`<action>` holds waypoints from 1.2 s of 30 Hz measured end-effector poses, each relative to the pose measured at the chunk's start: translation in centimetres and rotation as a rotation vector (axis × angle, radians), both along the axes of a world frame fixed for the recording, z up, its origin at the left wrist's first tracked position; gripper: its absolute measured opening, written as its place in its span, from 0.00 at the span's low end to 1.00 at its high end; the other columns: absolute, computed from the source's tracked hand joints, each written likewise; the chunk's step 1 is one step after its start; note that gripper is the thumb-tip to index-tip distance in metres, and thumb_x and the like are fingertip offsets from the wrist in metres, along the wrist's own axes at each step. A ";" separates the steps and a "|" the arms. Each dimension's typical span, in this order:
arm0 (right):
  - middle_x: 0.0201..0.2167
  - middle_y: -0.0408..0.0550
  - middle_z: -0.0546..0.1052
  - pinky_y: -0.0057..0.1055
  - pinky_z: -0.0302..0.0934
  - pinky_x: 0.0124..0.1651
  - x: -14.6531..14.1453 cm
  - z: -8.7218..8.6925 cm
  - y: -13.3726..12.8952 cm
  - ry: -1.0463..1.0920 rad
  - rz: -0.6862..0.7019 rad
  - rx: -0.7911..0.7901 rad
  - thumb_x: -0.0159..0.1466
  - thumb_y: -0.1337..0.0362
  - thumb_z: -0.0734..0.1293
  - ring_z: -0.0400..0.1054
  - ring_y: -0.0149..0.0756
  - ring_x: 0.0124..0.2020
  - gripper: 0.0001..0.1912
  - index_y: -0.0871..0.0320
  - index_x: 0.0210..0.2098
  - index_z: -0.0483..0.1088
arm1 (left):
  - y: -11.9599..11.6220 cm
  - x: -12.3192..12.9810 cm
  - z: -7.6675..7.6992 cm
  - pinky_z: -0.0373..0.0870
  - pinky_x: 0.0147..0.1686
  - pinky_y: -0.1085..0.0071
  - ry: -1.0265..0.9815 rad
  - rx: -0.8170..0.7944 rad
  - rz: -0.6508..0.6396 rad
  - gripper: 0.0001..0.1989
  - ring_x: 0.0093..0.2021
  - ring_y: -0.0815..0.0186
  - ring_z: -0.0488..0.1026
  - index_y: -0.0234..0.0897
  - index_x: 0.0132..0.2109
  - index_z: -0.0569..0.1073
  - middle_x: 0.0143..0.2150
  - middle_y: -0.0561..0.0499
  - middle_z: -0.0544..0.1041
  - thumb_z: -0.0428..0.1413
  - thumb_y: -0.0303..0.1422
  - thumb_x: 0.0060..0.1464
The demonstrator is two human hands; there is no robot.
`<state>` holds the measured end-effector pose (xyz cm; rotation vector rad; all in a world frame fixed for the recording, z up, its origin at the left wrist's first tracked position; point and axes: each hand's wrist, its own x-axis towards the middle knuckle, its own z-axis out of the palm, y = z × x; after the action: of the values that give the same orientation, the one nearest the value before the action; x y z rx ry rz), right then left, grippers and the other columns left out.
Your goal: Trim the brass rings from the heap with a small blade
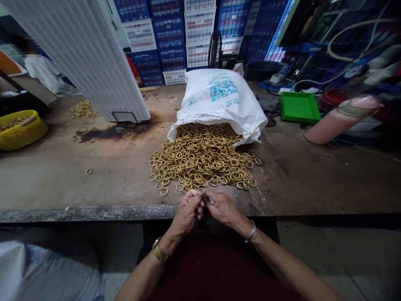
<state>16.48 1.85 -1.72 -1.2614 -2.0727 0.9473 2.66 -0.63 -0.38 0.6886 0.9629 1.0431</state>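
Note:
Brass-coloured rings (206,161) lie in a heap that spills from the open mouth of a white sack (219,94) onto the wooden table. At the table's front edge, just below the heap, my left hand (188,211) pinches a ring between thumb and fingers. My right hand (221,207) is closed right beside it, its fingers wrapped round a small dark and grey object that I cannot make out. The fingertips of both hands meet or nearly meet.
A single ring (89,171) lies on the table (125,184) at left. A yellow basin (21,131) and white corrugated panel (90,54) stand further left. At right are a green tray (300,107) and pink cylinder (338,119). A person (40,67) is at far left.

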 end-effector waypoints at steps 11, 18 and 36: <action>0.22 0.43 0.70 0.23 0.50 0.28 -0.1 -0.1 -0.2 -0.151 -0.003 0.038 0.54 0.73 0.56 0.61 0.28 0.23 0.08 0.58 0.27 0.65 | -0.2 -0.1 0.0 0.54 0.17 0.80 0.104 0.040 0.019 0.16 0.18 0.78 0.57 0.36 0.29 0.61 0.23 0.57 0.64 0.52 0.45 0.48; 0.23 0.45 0.71 0.24 0.47 0.27 -0.1 0.8 0.5 -0.341 0.020 -0.027 0.55 0.72 0.55 0.61 0.28 0.23 0.10 0.59 0.30 0.67 | -1.0 -0.5 0.2 0.55 0.17 0.81 0.202 0.096 -0.009 0.16 0.17 0.78 0.58 0.35 0.29 0.62 0.22 0.57 0.65 0.51 0.45 0.49; 0.31 0.46 0.75 0.26 0.47 0.28 1.0 0.2 2.6 -0.660 -0.340 0.165 0.61 0.59 0.57 0.69 0.34 0.30 0.10 0.55 0.40 0.63 | -0.9 -1.2 0.0 0.54 0.16 0.79 -0.348 -0.099 -0.034 0.06 0.20 0.75 0.63 0.35 0.35 0.64 0.32 0.49 0.71 0.53 0.31 0.49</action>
<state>17.48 4.43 -1.51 -1.9340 -2.2197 0.2057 1.41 -1.57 -0.43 0.4215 0.6927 1.0367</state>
